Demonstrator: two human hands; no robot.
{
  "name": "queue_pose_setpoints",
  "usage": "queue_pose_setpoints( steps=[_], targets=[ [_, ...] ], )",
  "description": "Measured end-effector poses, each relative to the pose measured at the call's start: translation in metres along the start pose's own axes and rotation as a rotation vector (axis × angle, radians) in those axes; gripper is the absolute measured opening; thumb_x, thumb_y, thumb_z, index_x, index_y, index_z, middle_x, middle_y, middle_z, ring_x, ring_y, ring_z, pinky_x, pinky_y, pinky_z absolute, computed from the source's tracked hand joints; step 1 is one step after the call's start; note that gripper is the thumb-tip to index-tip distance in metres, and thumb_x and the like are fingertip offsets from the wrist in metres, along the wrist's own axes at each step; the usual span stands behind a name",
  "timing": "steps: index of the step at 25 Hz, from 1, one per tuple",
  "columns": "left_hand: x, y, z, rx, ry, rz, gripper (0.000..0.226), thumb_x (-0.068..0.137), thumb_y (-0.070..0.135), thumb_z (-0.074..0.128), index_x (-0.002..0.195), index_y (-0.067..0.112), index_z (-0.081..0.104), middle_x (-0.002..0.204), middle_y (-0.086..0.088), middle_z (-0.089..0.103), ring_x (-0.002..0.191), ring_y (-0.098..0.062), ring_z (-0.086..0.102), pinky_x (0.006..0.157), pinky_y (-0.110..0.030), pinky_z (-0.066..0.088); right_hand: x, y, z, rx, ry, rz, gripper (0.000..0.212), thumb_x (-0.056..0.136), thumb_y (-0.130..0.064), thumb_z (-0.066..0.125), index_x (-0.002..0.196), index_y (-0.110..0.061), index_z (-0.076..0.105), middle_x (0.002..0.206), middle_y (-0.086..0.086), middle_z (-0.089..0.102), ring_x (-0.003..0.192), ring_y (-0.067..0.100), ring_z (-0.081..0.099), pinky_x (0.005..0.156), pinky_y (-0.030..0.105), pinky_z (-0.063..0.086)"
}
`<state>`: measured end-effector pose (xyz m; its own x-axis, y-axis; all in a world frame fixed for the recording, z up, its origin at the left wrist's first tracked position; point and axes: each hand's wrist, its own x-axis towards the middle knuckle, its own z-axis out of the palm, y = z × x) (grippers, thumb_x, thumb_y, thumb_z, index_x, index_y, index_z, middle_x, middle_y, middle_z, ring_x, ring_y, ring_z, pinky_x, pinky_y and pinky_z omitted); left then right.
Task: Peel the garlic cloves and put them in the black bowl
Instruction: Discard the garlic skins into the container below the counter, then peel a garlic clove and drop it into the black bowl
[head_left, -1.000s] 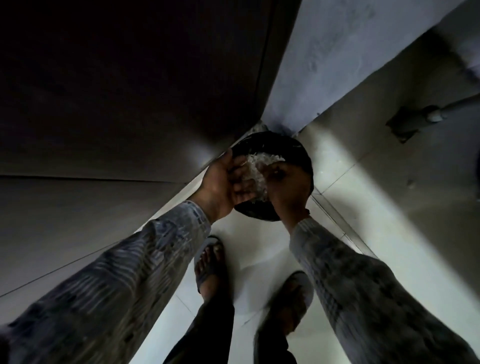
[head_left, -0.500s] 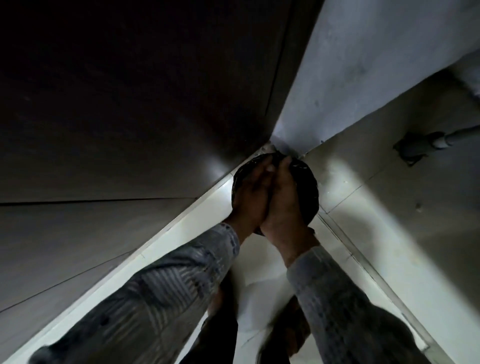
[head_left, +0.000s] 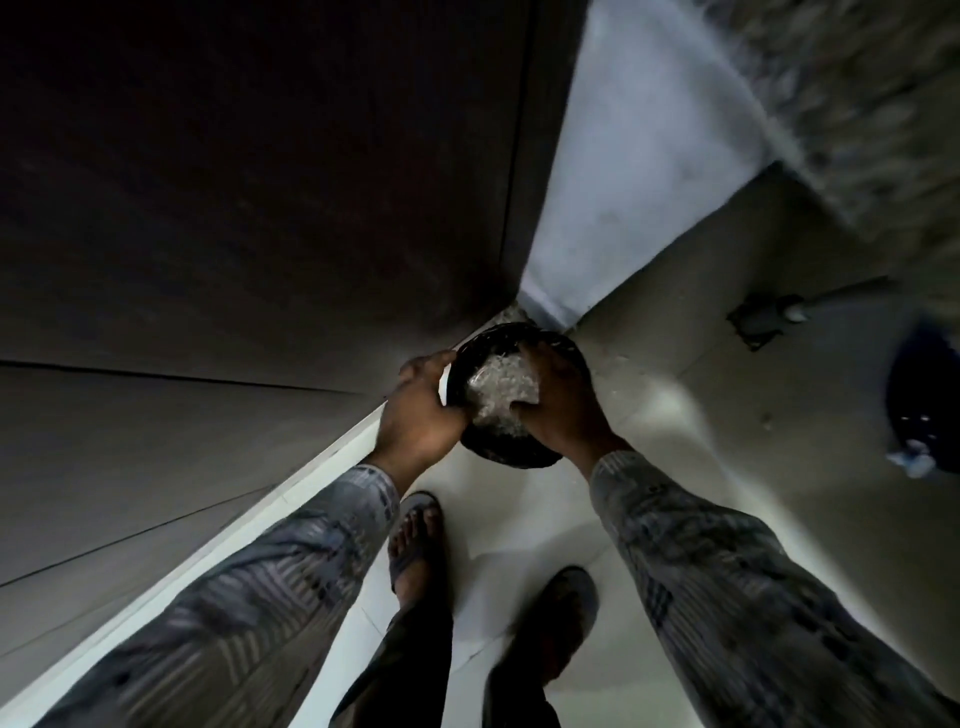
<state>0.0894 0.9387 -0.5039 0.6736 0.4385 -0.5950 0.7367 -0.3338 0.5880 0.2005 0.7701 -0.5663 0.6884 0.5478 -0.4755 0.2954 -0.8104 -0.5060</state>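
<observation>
The left hand (head_left: 421, 410) and right hand (head_left: 558, 410), pressed together over the black bowl (head_left: 498, 451) 0.5 s ago, are parting. The left is clamping the bowl's left rim, and the right is resting spread fingers on the pale garlic scraps (head_left: 496, 387). The bowl is sitting at the floor's (head_left: 675, 415) corner, so peeling is likely resuming.
</observation>
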Motion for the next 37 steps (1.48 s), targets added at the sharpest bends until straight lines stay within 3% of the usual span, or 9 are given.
queue_pose_setpoints(
  steps=[2,5,11,13,16,21,27,32,37],
  targets=[
    [-0.018,0.014,-0.015,0.244,-0.015,0.104,0.077,0.074,0.039,0.067,0.147,0.037,0.044,0.143,-0.001,0.05,0.133,-0.024,0.049,0.105,-0.028,0.042,-0.034,-0.017,-0.027,0.01,0.003,0.004,0.097,0.077,-0.032,0.081,0.16,-0.018,0.032,0.163,0.015,0.032,0.151,0.036,0.027,0.123,0.048,0.026],
    [-0.064,0.057,-0.043,0.376,-0.023,0.164,0.09,0.06,0.052,0.049,0.148,0.038,0.037,0.14,-0.006,0.05,0.128,-0.034,0.052,0.105,-0.043,0.049,-0.099,-0.054,-0.088,0.01,0.068,-0.033,0.1,0.072,-0.029,0.084,0.158,-0.011,0.035,0.16,0.018,0.038,0.148,0.038,0.033,0.122,0.049,0.029],
    [-0.18,0.151,-0.099,0.589,-0.094,0.326,0.1,0.061,0.053,0.058,0.154,0.039,0.023,0.15,-0.007,0.04,0.131,-0.038,0.048,0.1,-0.052,0.051,-0.226,-0.117,-0.197,-0.009,0.129,-0.001,0.099,0.069,-0.054,0.07,0.156,-0.021,0.036,0.151,0.009,0.049,0.135,0.033,0.049,0.103,0.048,0.05],
    [-0.224,0.19,-0.123,0.628,-0.087,0.427,0.102,0.063,0.058,0.057,0.156,0.035,0.024,0.154,-0.006,0.037,0.135,-0.036,0.045,0.101,-0.054,0.051,-0.28,-0.14,-0.242,0.031,0.156,0.033,0.097,0.071,-0.053,0.066,0.157,-0.019,0.037,0.146,0.012,0.053,0.133,0.034,0.05,0.105,0.049,0.048],
    [-0.276,0.242,-0.146,0.653,-0.107,0.592,0.104,0.067,0.059,0.067,0.158,0.036,0.022,0.159,-0.005,0.032,0.139,-0.034,0.041,0.102,-0.053,0.05,-0.356,-0.161,-0.292,0.072,0.235,0.071,0.097,0.078,-0.045,0.078,0.159,-0.016,0.033,0.154,0.017,0.046,0.141,0.034,0.041,0.115,0.047,0.038],
    [-0.35,0.328,-0.164,0.729,-0.167,0.916,0.11,0.069,0.051,0.076,0.16,0.035,0.014,0.161,-0.009,0.031,0.141,-0.036,0.04,0.102,-0.055,0.05,-0.464,-0.18,-0.344,0.081,0.434,0.294,0.1,0.082,-0.043,0.08,0.162,-0.024,0.024,0.163,0.008,0.035,0.15,0.028,0.032,0.121,0.044,0.032],
    [-0.425,0.41,-0.137,0.745,-0.285,1.255,0.114,0.073,0.046,0.082,0.16,0.04,0.008,0.167,-0.004,0.02,0.149,-0.032,0.027,0.114,-0.054,0.038,-0.56,-0.179,-0.361,0.1,0.77,0.562,0.106,0.074,-0.046,0.082,0.161,-0.031,0.024,0.16,0.008,0.038,0.147,0.029,0.034,0.118,0.051,0.035],
    [-0.481,0.447,-0.086,0.798,-0.366,1.464,0.113,0.072,0.05,0.08,0.16,0.036,0.011,0.166,-0.007,0.02,0.148,-0.033,0.029,0.114,-0.051,0.04,-0.638,-0.16,-0.368,0.185,0.934,0.742,0.104,0.071,-0.054,0.07,0.161,-0.036,0.02,0.164,0.007,0.032,0.151,0.029,0.028,0.12,0.053,0.031],
    [-0.548,0.464,-0.008,0.785,-0.53,1.617,0.114,0.072,0.051,0.082,0.16,0.038,0.01,0.165,-0.008,0.023,0.147,-0.036,0.032,0.113,-0.053,0.041,-0.729,-0.116,-0.362,0.209,1.045,0.905,0.104,0.075,-0.05,0.077,0.16,-0.04,0.017,0.165,0.005,0.029,0.152,0.027,0.025,0.121,0.051,0.03]
  ],
)
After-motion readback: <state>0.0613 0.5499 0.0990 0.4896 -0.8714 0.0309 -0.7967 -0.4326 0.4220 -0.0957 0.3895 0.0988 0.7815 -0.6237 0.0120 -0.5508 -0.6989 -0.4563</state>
